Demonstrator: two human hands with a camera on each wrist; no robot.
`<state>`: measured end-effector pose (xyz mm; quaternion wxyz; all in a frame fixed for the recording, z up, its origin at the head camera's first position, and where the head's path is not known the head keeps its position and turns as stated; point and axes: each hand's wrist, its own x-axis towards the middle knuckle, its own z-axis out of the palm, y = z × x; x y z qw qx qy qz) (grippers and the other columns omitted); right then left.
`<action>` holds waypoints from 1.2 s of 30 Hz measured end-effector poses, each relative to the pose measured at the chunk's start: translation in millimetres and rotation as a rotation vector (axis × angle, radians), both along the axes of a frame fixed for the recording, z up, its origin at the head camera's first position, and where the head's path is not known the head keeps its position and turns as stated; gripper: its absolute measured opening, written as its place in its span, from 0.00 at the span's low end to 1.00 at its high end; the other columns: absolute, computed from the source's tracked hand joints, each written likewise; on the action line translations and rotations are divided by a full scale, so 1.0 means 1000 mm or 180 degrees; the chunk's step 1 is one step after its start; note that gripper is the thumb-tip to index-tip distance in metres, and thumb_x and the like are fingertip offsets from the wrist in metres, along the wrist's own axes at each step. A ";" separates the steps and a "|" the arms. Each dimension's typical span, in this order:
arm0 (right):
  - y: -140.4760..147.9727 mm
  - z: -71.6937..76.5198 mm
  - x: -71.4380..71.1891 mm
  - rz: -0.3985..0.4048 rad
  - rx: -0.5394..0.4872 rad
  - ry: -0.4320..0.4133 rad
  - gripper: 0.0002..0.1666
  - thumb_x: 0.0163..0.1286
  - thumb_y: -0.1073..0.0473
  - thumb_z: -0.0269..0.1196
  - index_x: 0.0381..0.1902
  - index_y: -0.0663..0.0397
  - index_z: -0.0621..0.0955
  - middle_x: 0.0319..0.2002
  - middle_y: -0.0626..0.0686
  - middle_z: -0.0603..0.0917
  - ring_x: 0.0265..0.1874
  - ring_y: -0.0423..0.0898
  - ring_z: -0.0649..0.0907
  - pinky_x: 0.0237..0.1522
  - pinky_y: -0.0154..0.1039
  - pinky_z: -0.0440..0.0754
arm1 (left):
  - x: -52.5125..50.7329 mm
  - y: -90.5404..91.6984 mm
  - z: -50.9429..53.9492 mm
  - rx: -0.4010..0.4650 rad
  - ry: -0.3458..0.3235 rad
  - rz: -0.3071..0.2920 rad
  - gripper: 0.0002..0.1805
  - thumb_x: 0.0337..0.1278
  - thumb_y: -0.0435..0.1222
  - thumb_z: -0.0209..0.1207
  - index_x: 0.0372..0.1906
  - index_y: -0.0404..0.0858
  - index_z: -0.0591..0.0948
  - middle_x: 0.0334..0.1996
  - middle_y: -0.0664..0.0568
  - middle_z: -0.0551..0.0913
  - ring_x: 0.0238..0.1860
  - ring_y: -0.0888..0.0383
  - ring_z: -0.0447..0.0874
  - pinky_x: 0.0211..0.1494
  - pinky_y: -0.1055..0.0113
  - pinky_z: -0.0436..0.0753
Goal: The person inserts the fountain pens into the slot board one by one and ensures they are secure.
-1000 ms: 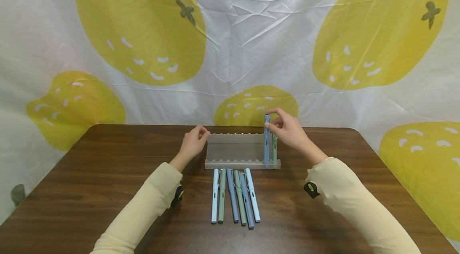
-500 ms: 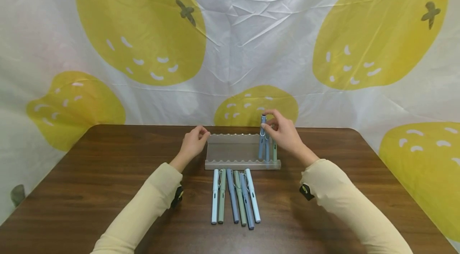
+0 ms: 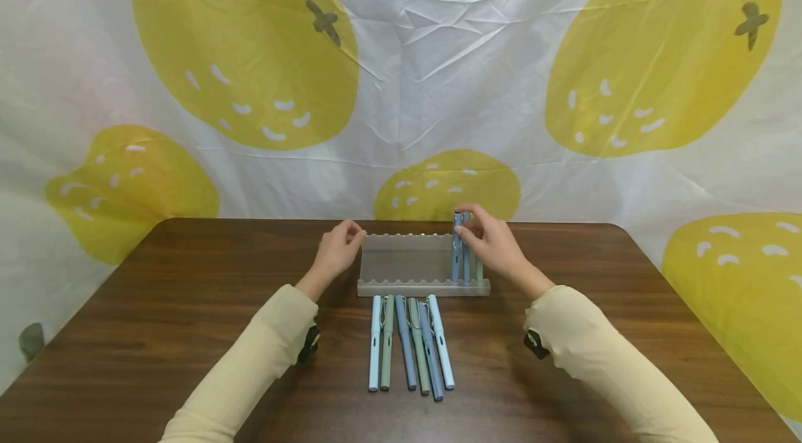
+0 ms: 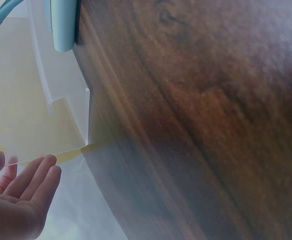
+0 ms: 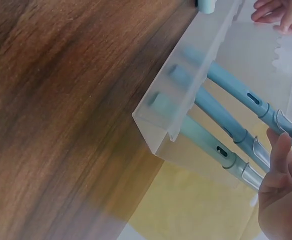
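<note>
A clear scalloped pen rack stands near the table's back edge. My right hand pinches the upper part of a blue pen, which stands upright in the rack with its lower end behind the front lip. Just right of it stands a second blue pen, then a green pen at the rack's right end, partly hidden by my hand in the head view. At the rack's upper left corner, my left hand pinches the edge between thumb and finger.
Several pens lie side by side in front of the rack, among them a light blue pen, a green pen and a darker blue pen. Behind the wooden table hangs a white cloth with yellow fruit prints.
My right hand has shifted the blue pen slightly left, out from in front of the second blue pen, then lowered it into the rack. The left hand stays put.
</note>
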<state>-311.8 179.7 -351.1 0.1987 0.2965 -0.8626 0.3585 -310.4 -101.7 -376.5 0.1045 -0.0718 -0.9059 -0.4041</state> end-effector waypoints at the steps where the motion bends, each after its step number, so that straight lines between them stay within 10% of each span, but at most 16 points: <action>1: 0.000 0.000 0.000 0.0006 -0.0014 -0.0014 0.18 0.62 0.63 0.58 0.50 0.52 0.71 0.25 0.51 0.81 0.16 0.42 0.74 0.21 0.39 0.70 | 0.000 0.000 0.000 0.0001 -0.0006 0.0002 0.11 0.61 0.40 0.49 0.38 0.36 0.74 0.39 0.44 0.78 0.43 0.48 0.76 0.40 0.55 0.73; 12: 0.003 0.001 -0.001 -0.0204 0.0618 0.0170 0.29 0.55 0.58 0.64 0.56 0.49 0.69 0.28 0.49 0.76 0.16 0.39 0.69 0.17 0.37 0.67 | 0.002 0.000 0.001 0.0013 0.0041 -0.0002 0.10 0.61 0.39 0.49 0.38 0.36 0.74 0.39 0.44 0.78 0.44 0.47 0.76 0.41 0.54 0.73; 36: 0.001 0.008 -0.004 -0.0306 0.1027 -0.0451 0.35 0.59 0.54 0.62 0.62 0.50 0.62 0.13 0.46 0.68 0.10 0.41 0.64 0.14 0.36 0.61 | 0.004 0.000 0.002 0.0010 0.0026 -0.0010 0.10 0.61 0.39 0.49 0.38 0.35 0.74 0.39 0.44 0.78 0.44 0.48 0.76 0.41 0.54 0.73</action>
